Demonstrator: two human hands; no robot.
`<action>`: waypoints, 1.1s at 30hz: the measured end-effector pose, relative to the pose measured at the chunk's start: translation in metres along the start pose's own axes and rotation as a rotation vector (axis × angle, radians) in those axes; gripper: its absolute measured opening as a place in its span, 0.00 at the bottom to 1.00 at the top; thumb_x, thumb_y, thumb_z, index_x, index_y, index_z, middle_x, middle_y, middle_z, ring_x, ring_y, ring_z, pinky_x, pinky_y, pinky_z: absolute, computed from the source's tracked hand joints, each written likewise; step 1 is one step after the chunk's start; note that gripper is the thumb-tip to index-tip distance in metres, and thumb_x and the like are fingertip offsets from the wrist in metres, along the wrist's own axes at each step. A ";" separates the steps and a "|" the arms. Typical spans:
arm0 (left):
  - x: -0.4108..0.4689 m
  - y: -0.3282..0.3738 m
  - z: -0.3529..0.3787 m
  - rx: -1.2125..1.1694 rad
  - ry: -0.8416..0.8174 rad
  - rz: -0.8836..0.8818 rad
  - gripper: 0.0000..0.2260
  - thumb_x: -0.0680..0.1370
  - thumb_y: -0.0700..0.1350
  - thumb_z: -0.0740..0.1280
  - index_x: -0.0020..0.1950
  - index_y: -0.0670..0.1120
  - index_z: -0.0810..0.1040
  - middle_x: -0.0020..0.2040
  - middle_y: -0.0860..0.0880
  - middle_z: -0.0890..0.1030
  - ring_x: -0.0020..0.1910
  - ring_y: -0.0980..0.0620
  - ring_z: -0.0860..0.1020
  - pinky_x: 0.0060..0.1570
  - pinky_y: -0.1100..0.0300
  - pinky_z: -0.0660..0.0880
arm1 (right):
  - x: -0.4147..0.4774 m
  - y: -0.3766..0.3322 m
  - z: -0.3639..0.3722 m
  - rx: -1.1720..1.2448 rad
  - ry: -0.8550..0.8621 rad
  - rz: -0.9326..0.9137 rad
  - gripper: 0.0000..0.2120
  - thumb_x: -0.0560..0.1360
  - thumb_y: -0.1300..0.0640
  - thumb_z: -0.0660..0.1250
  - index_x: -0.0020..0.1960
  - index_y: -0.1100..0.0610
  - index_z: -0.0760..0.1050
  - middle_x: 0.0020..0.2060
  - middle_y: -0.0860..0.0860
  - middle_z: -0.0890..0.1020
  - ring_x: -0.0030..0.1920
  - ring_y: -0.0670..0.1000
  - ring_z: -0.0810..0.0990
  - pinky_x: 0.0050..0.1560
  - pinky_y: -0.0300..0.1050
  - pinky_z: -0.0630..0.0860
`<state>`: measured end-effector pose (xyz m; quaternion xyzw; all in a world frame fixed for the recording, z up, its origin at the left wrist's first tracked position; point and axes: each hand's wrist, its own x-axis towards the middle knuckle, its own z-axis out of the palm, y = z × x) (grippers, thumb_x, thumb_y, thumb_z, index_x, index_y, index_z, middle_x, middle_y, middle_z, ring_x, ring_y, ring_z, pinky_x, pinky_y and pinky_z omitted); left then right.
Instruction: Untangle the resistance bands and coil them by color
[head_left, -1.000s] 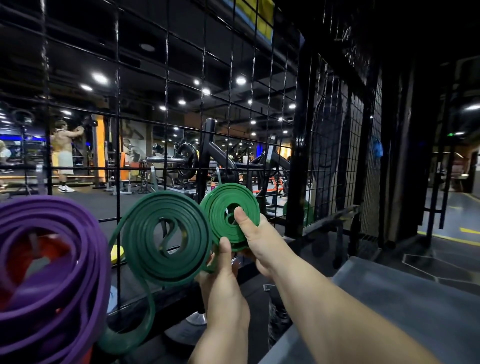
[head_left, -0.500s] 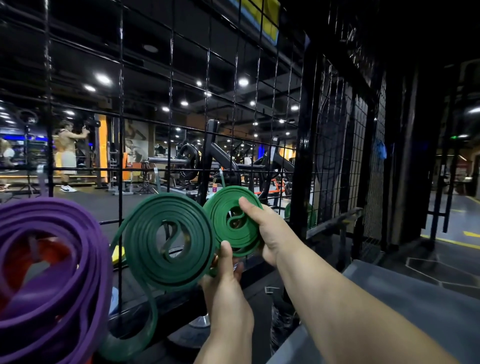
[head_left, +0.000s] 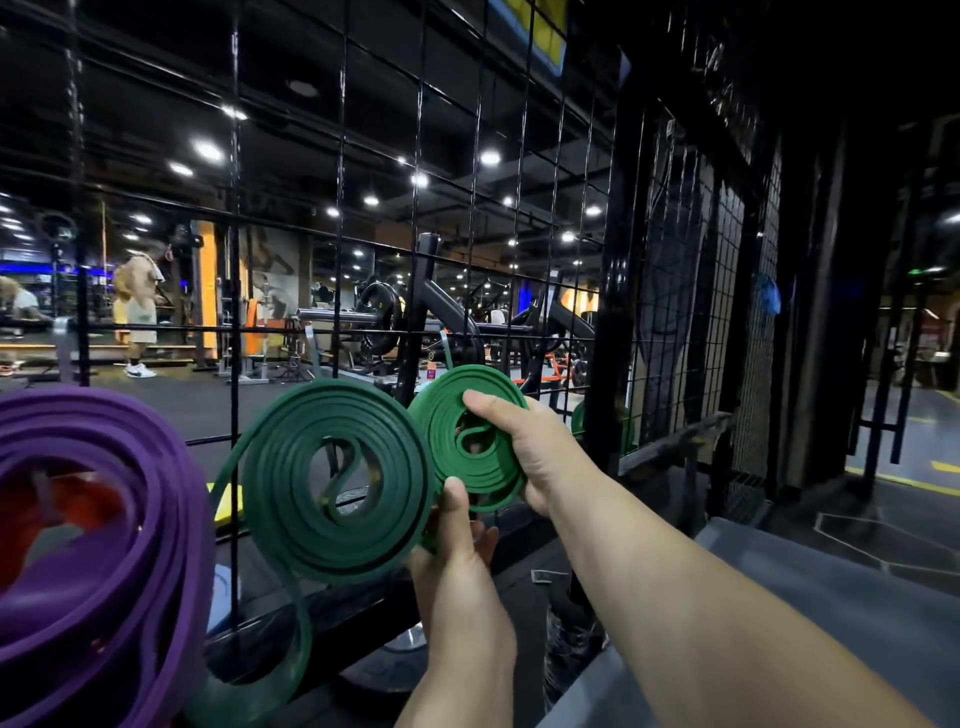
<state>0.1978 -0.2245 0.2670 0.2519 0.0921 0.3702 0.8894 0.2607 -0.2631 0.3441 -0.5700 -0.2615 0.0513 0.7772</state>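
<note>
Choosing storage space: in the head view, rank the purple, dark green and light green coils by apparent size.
1. purple coil, though nearest the camera and cropped, so unsure
2. dark green coil
3. light green coil

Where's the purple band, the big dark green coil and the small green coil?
purple band (head_left: 171, 545): head view, on the right-hand strands of the bundle.
big dark green coil (head_left: 337, 410): head view, on the top windings.
small green coil (head_left: 436, 447): head view, on the left windings.

A black wire grid panel (head_left: 235, 260) fronts a gym lit by ceiling spotlights (head_left: 490, 157), where a plate-loaded machine (head_left: 447, 312) stands right of a distant person (head_left: 137, 306), and a grey table (head_left: 857, 597) sits at lower right.
</note>
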 end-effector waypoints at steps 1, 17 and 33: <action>0.000 0.000 0.000 -0.002 0.013 -0.001 0.06 0.77 0.46 0.68 0.46 0.48 0.71 0.40 0.47 0.75 0.38 0.53 0.74 0.40 0.59 0.74 | -0.001 0.001 0.001 0.004 0.014 -0.003 0.10 0.73 0.59 0.73 0.52 0.61 0.80 0.45 0.60 0.85 0.44 0.58 0.85 0.47 0.52 0.82; -0.001 -0.005 -0.008 0.150 0.027 -0.098 0.57 0.57 0.70 0.74 0.75 0.41 0.58 0.66 0.42 0.75 0.60 0.45 0.78 0.60 0.50 0.74 | -0.027 0.023 -0.003 -0.039 0.101 0.058 0.27 0.69 0.42 0.72 0.62 0.56 0.75 0.50 0.54 0.86 0.48 0.53 0.86 0.39 0.45 0.81; -0.016 -0.007 -0.008 0.273 -0.201 -0.205 0.12 0.78 0.52 0.66 0.43 0.44 0.80 0.35 0.51 0.82 0.37 0.53 0.79 0.42 0.61 0.73 | -0.057 0.012 -0.015 -0.265 0.130 0.132 0.26 0.77 0.32 0.56 0.60 0.54 0.68 0.49 0.46 0.76 0.44 0.45 0.76 0.47 0.42 0.75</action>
